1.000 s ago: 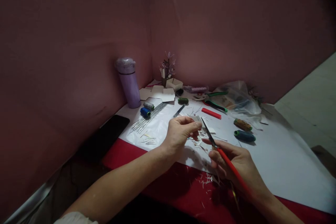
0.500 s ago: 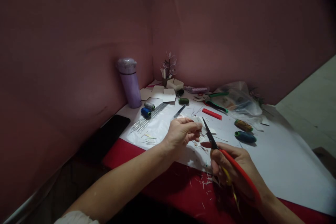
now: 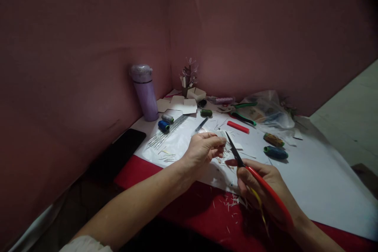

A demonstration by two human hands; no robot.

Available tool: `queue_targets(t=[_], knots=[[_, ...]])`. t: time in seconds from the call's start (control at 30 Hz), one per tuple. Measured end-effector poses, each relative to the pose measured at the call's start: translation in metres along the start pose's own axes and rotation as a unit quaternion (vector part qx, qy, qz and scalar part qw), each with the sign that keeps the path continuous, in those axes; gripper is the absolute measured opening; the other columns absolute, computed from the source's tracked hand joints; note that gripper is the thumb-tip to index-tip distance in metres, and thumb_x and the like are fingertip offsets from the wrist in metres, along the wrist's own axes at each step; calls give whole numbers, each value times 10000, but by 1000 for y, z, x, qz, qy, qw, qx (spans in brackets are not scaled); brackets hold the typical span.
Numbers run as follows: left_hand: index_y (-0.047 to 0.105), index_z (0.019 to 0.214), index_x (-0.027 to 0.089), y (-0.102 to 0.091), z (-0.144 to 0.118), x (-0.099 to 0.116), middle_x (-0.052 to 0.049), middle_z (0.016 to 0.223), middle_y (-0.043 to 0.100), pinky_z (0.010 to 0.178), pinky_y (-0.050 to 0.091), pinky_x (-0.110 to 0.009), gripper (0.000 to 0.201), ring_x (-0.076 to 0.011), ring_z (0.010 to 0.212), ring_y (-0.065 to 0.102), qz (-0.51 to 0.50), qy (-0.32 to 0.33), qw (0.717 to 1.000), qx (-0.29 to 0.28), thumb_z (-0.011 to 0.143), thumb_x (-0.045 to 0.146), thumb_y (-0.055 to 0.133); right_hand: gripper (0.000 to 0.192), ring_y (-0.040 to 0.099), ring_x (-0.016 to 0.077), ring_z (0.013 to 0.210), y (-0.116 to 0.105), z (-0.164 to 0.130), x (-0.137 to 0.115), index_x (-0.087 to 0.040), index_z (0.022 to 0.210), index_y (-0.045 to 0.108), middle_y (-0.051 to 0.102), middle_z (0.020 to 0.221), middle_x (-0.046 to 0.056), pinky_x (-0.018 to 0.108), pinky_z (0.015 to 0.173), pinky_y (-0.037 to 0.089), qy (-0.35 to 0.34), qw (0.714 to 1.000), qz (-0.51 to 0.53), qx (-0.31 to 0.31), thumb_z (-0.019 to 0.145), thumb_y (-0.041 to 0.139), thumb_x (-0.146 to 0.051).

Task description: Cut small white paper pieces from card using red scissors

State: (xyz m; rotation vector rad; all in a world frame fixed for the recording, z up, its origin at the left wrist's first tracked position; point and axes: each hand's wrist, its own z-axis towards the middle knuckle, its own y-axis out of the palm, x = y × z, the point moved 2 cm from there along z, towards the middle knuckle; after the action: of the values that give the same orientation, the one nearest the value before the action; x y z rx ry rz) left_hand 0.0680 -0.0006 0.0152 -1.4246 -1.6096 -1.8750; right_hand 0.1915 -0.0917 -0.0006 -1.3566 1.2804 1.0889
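My right hand (image 3: 260, 183) grips a pair of scissors (image 3: 256, 175) with red handles and dark blades. The blades point up and to the left, with their tips close to my left fingertips. A yellow strip (image 3: 257, 199) hangs by the right hand's fingers. My left hand (image 3: 205, 147) is closed in a pinch over the white sheet; whatever lies between thumb and forefinger is too small to make out. Small clippings (image 3: 233, 201) are scattered below the hands on the red cloth (image 3: 189, 201), and more scraps lie behind the left fingers.
Left stand a purple bottle (image 3: 146, 96), thread spools (image 3: 164, 125), thin wires (image 3: 168, 132) and a dark phone-like slab (image 3: 121, 153). Behind are a craft knife (image 3: 201, 125), a red bar (image 3: 238, 127), green-handled pliers (image 3: 242, 118) and a plastic bag (image 3: 271, 110). More spools (image 3: 275, 152) lie right.
Both hands and the scissors hold nearly the same pose. The whole view has shifted very slightly; nothing has been picked up or let go.
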Motion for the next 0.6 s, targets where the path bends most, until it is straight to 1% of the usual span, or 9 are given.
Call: queue_targets(t=[0.1, 0.17, 0.27, 0.4, 0.6], knots=[[523, 580, 116, -1, 0, 0, -3, 556, 517, 498, 342, -216, 179, -75, 507, 479, 1, 5, 1000, -2, 603, 146, 698, 411, 316, 36, 322, 0, 0, 1, -170, 550, 493, 453, 423, -44, 175, 326, 253, 3, 1000, 11, 3, 751, 615, -507], [525, 576, 114, -1, 0, 0, 0, 553, 513, 503, 344, -216, 179, -73, 509, 478, 3, 6, 1000, -1, 603, 146, 699, 376, 319, 37, 327, 0, 0, 2, -170, 591, 516, 459, 434, -46, 174, 327, 255, 8, 1000, 15, 5, 749, 624, -495], [527, 575, 113, -1, 0, 1, -2, 555, 515, 506, 347, -220, 182, -75, 512, 476, 4, 5, 1000, 1, 599, 151, 704, 318, 316, 43, 321, -1, 0, 4, -171, 750, 585, 454, 433, -56, 178, 322, 264, 11, 1000, 21, 10, 750, 626, -487], [523, 576, 117, 0, 0, 1, 1, 556, 513, 505, 343, -220, 196, -75, 512, 472, 1, 7, 1000, 0, 591, 156, 714, 380, 303, 49, 309, 2, 1, 4, -155, 956, 616, 429, 403, -70, 187, 318, 256, -1, 1000, 14, 14, 757, 622, -478], [521, 572, 120, 0, -1, 1, 2, 559, 506, 508, 335, -221, 209, -76, 519, 466, 1, 8, 1000, 1, 588, 167, 724, 482, 269, 45, 281, 4, -1, 3, -132, 1051, 611, 414, 361, -77, 186, 308, 220, -4, 999, 19, 34, 735, 638, -494]])
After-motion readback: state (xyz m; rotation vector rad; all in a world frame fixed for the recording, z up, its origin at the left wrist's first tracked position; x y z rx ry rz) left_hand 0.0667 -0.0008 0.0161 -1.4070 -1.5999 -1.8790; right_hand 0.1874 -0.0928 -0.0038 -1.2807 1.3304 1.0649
